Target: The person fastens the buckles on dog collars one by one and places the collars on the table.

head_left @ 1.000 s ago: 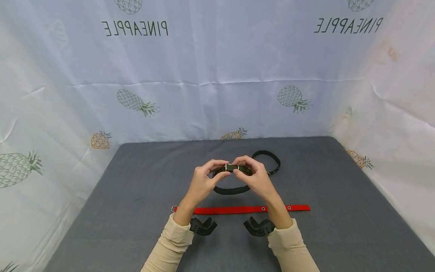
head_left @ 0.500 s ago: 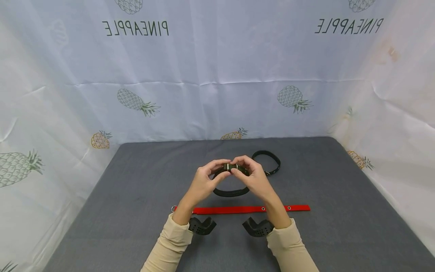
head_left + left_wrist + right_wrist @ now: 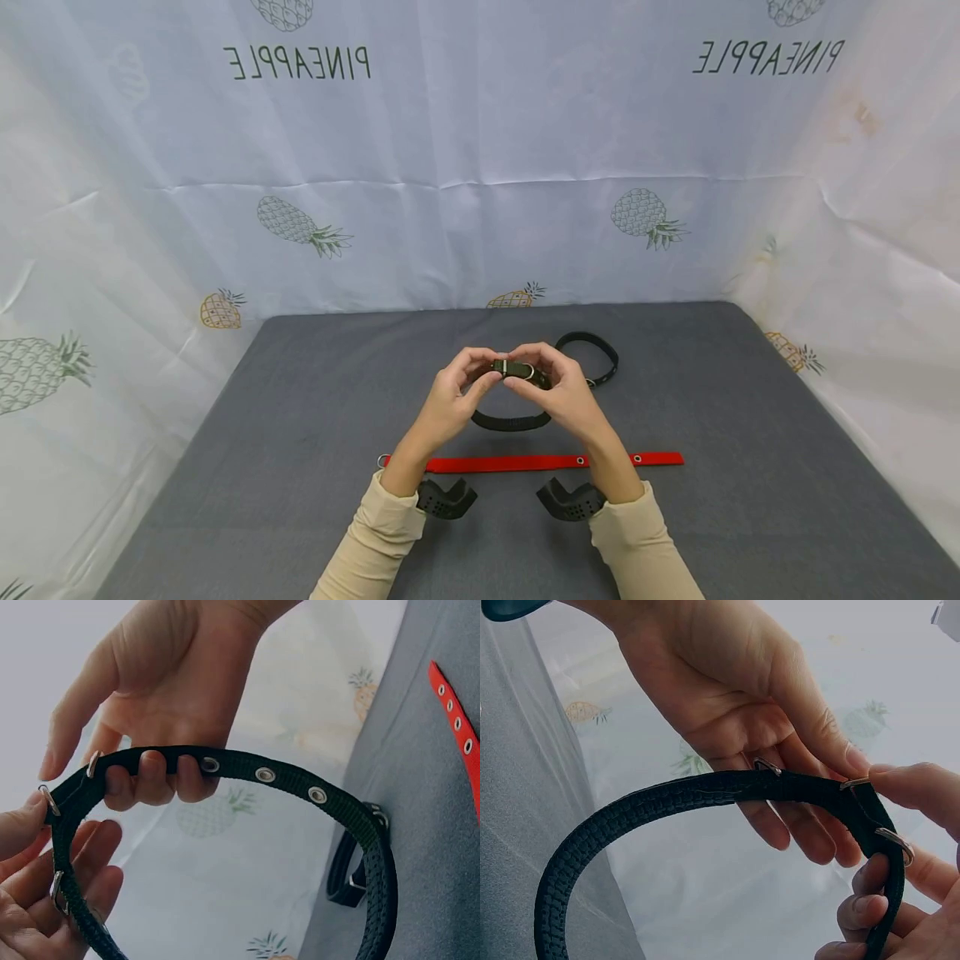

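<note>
Centrally, the dark green collar (image 3: pixel 517 368) is held above the table (image 3: pixel 262 467), its upper band running left to right. The left hand (image 3: pixel 447 400) curls round it; the right hand (image 3: pixel 566 400) pinches it, both equally near the metal fitting (image 3: pixel 855 782).

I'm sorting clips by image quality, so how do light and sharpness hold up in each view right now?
Head: bright, evenly lit, with soft shadows on the gray table between the forearms. Left wrist: dimmer, bluish; eyelets on the dark green collar look sharp, the pineapple curtain behind softer. Right wrist: also dim, the curtain hazy, glints on the metal rings.
</note>
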Action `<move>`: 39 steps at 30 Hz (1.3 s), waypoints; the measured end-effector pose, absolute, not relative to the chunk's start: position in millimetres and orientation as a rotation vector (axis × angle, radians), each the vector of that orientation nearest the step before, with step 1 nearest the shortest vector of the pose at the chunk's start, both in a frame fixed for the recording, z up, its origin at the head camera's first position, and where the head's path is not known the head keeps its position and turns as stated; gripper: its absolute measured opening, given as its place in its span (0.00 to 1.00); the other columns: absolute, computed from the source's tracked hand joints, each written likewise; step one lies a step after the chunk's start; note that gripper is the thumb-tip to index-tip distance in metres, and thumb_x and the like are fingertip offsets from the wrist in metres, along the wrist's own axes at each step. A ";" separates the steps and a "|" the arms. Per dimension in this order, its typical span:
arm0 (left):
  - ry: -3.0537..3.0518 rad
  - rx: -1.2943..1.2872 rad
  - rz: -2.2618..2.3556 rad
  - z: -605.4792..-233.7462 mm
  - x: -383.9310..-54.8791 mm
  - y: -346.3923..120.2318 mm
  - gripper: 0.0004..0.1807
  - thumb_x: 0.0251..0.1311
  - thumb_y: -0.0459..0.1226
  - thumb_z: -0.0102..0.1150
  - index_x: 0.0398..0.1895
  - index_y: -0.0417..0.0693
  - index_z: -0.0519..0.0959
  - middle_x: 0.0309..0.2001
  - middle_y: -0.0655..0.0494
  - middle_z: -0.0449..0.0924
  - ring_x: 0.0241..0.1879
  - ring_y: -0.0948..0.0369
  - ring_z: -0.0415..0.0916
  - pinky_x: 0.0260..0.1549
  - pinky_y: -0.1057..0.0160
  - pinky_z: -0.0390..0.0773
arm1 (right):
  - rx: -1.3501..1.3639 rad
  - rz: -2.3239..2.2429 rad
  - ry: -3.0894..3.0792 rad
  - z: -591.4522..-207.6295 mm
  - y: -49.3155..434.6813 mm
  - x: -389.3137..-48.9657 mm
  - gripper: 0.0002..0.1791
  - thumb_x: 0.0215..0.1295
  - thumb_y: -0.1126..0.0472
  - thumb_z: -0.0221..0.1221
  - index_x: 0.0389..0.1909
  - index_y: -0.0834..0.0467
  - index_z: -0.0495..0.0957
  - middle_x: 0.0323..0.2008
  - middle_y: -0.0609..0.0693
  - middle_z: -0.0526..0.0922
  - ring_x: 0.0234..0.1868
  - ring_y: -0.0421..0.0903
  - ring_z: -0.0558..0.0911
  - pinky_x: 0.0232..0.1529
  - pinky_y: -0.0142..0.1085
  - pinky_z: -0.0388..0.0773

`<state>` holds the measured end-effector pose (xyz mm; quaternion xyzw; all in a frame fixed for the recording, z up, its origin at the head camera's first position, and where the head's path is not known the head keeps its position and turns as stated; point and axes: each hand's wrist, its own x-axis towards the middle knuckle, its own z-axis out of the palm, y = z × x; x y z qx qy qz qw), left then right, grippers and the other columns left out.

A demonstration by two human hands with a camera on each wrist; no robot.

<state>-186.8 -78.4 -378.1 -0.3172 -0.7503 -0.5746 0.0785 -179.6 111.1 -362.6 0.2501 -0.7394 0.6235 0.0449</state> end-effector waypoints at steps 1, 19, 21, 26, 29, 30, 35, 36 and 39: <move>-2.237 -0.950 -1.715 -378.3 -186.7 -77.8 0.14 0.68 0.31 0.51 0.55 0.34 0.70 0.51 0.37 0.79 0.51 0.47 0.79 0.53 0.61 0.81 | 0.767 1.913 -2.258 -363.0 111.1 -179.8 0.18 0.62 0.67 0.62 0.52 0.66 0.74 0.40 0.44 0.80 0.33 0.33 0.75 0.34 0.28 0.74; -2.036 -0.959 -1.578 -379.6 -189.3 -75.9 0.11 0.58 0.27 0.61 0.45 0.36 0.81 0.44 0.42 0.80 0.46 0.54 0.78 0.49 0.66 0.81 | 0.758 1.868 -2.292 -364.8 109.6 -180.3 0.17 0.62 0.68 0.62 0.52 0.68 0.76 0.45 0.68 0.80 0.33 0.30 0.77 0.33 0.25 0.75; -2.042 -0.953 -1.571 -379.5 -189.3 -75.8 0.11 0.58 0.27 0.61 0.45 0.36 0.80 0.44 0.42 0.80 0.46 0.54 0.78 0.49 0.66 0.81 | 0.766 1.851 -2.303 -365.2 109.4 -180.8 0.17 0.62 0.67 0.62 0.52 0.67 0.76 0.46 0.66 0.80 0.34 0.31 0.77 0.35 0.26 0.76; -2.037 -0.948 -1.530 -379.2 -189.2 -75.7 0.12 0.57 0.25 0.61 0.45 0.37 0.80 0.44 0.42 0.80 0.46 0.54 0.79 0.50 0.63 0.81 | 0.771 1.813 -2.332 -365.2 108.2 -181.6 0.17 0.64 0.64 0.61 0.53 0.64 0.76 0.47 0.63 0.76 0.36 0.33 0.76 0.36 0.27 0.75; -2.037 -0.947 -1.512 -379.8 -189.7 -75.8 0.13 0.57 0.24 0.61 0.45 0.37 0.80 0.44 0.43 0.79 0.46 0.53 0.78 0.49 0.63 0.81 | 0.774 1.796 -2.337 -365.2 107.2 -181.3 0.17 0.64 0.64 0.61 0.53 0.63 0.76 0.47 0.63 0.77 0.38 0.33 0.76 0.38 0.28 0.75; -2.040 -0.946 -1.509 -379.8 -189.8 -75.9 0.13 0.56 0.24 0.61 0.45 0.37 0.80 0.44 0.43 0.79 0.46 0.54 0.78 0.50 0.63 0.81 | 0.778 1.789 -2.336 -365.3 106.9 -181.3 0.17 0.64 0.64 0.61 0.53 0.63 0.75 0.48 0.63 0.78 0.39 0.33 0.76 0.39 0.28 0.75; -2.047 -0.942 -1.493 -379.4 -190.1 -76.8 0.13 0.56 0.24 0.61 0.46 0.37 0.79 0.45 0.43 0.79 0.46 0.54 0.77 0.51 0.65 0.79 | 0.779 1.763 -2.335 -365.1 105.4 -180.8 0.16 0.64 0.66 0.60 0.53 0.64 0.75 0.49 0.64 0.80 0.40 0.31 0.76 0.40 0.28 0.76; -2.045 -0.943 -1.489 -379.3 -190.2 -77.0 0.13 0.56 0.25 0.61 0.46 0.37 0.79 0.45 0.43 0.79 0.46 0.54 0.77 0.51 0.65 0.79 | 0.778 1.761 -2.336 -364.9 105.2 -180.8 0.16 0.64 0.66 0.60 0.53 0.64 0.75 0.49 0.64 0.80 0.39 0.31 0.76 0.40 0.27 0.76; -2.035 -0.946 -1.479 -378.5 -190.4 -77.6 0.12 0.57 0.26 0.61 0.46 0.37 0.79 0.45 0.43 0.79 0.46 0.53 0.77 0.51 0.65 0.79 | 0.778 1.757 -2.336 -364.5 104.9 -181.0 0.16 0.65 0.66 0.60 0.52 0.64 0.75 0.48 0.64 0.81 0.38 0.32 0.76 0.39 0.27 0.76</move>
